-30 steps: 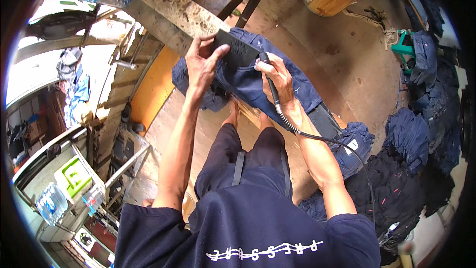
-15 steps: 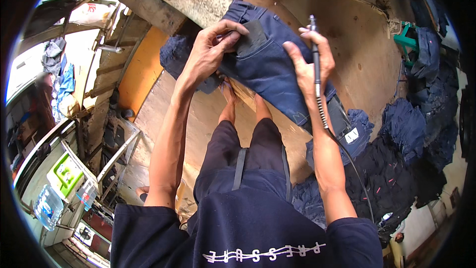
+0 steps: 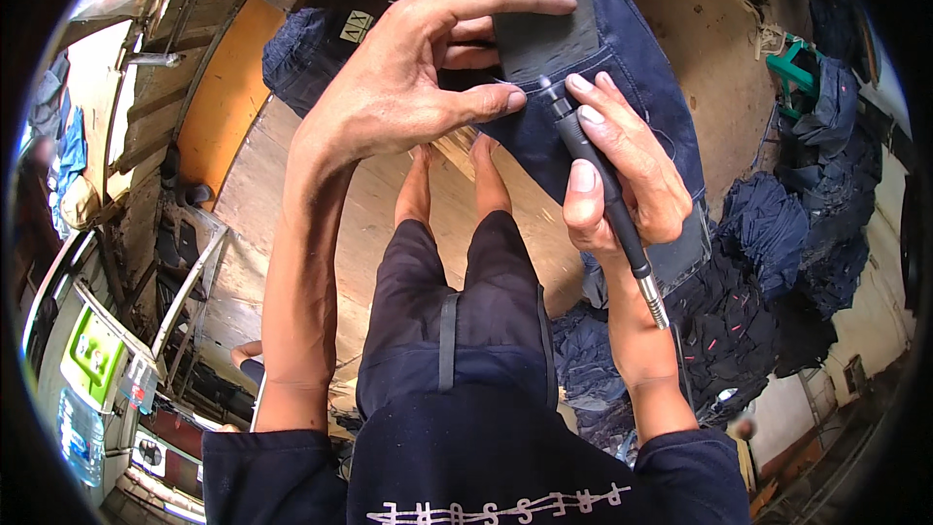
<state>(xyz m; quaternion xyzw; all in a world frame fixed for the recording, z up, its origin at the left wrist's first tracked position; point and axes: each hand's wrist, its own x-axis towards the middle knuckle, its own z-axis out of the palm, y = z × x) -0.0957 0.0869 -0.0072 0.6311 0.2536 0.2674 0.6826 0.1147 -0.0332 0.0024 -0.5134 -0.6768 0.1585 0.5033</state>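
at the top centre of the frame, the left hand (image 3: pixel 418 78) pinches a dark flat pad (image 3: pixel 544 34) against blue jeans (image 3: pixel 641 97). the right hand (image 3: pixel 622 175) grips a black pen-shaped tool (image 3: pixel 607 204), its tip touching the jeans below the pad.

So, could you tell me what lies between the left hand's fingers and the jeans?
A flat dark pad lies there, pressed on the jeans under the left hand; the head view shows it.
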